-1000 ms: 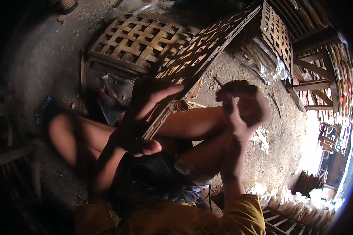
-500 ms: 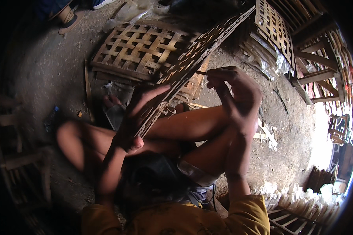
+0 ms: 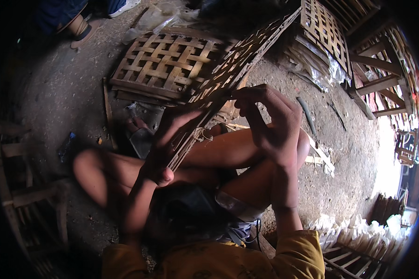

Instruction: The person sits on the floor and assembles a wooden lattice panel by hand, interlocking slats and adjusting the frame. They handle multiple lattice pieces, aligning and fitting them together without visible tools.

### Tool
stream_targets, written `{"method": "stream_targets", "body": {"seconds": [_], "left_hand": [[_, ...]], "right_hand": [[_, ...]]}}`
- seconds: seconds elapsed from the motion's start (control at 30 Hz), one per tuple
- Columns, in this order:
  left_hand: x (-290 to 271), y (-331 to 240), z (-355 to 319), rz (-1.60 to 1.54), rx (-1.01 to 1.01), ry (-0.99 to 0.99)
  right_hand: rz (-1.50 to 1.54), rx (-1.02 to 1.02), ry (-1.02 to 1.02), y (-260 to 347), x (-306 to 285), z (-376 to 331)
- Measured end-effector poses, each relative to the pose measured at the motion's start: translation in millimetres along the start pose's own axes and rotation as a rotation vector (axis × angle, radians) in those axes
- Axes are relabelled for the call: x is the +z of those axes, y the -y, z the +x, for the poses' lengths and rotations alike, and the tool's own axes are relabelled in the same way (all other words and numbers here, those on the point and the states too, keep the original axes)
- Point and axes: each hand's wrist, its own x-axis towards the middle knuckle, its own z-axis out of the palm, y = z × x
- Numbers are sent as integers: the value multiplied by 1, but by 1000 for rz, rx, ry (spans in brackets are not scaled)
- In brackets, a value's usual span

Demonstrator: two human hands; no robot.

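The left grip is clamped on a woven lattice panel, thumb over its near end, fingers along its left face. The right grip is pinched together at the panel's right edge, on a thin stick of which only a short dark end shows. The panel, seen nearly edge-on, slants away from the lap, near end low between the legs, far end toward the upper right. A frayed knot sits on its right edge, below the right fingertips.

Beyond the left edge of the panel, a stack of lattice panels lies on the floor, with clear plastic behind its far edge. Past the right edge stands another stack, lattice on top and pale layers beneath, just beside a wooden rack. On the floor between right hand and rack lies a dark curved strip; pale scraps lie nearer the knee. A person's sandalled foot stands on the far left floor.
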Motion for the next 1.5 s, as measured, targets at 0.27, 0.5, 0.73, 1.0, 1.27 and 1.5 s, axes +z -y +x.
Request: {"method": "stream_targets", "body": {"seconds": [0.27,0.5,0.73,1.0,1.27,1.5], "left_hand": [[-3,-5,1,-22,9,54],[11,18,3,-437,158,35],[-4,23,8,-166,233,87],[-18,28,15,185,398,131],[-3,11,6,-90,212,70],[-1,10,1,-200,112,86]], "right_hand": [[-97,13,22,6,2,-3],[-140,-85,85,16,5,-4],[-28,-173,34,21,20,-3],[-39,-132,58,22,17,-3],[-250,-153,12,12,19,-5],[-231,-110,23,8,16,0]]}}
